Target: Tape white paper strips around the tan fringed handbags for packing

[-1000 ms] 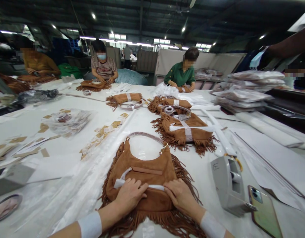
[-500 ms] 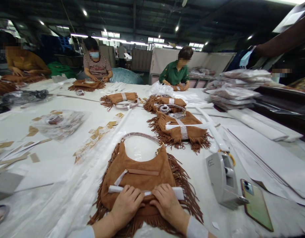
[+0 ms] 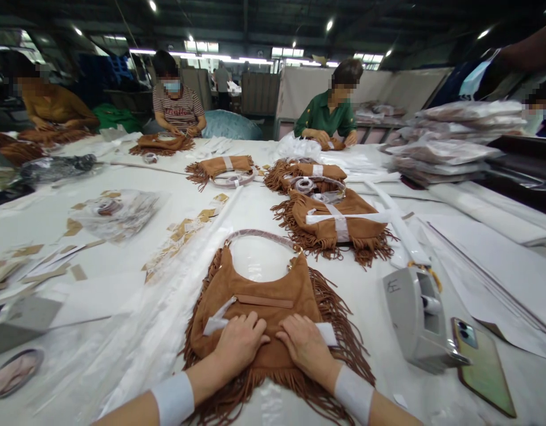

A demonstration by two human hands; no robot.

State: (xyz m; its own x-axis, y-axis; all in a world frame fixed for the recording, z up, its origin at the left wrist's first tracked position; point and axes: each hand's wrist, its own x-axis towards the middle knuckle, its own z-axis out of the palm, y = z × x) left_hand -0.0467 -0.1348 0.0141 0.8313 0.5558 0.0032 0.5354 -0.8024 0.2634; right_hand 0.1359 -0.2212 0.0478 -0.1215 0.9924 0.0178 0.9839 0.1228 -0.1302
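1. Hides now, under brown suede, the middle of the white strip, seen bare between both hands half a second ago; leaves only the ends showing, one outside each hand.
2. Presses left hand down on the lower body of the brown fringed bag, fingers close together and bent, thumb pointing toward the right hand.
3. Mirrors this with right hand, just beside the left, a narrow gap between; cannot tell whether pinching a fold underneath or only pressing.
4. Keeps the bag flat on the counter, directly beneath both hands, with handle arching beyond the fingertips and fringe fanned outside the right hand.
5. Looks like folding or rolling the lower body over the strip; seems partway, with no band across it yet.
6. Calls next, probably, for even pressure from both hands, then pinning the fold with one before freeing the other; risks springing open otherwise.
7. Has, right of the right hand and apart from it, a grey tape dispenser; beyond that hand, a banded bag.
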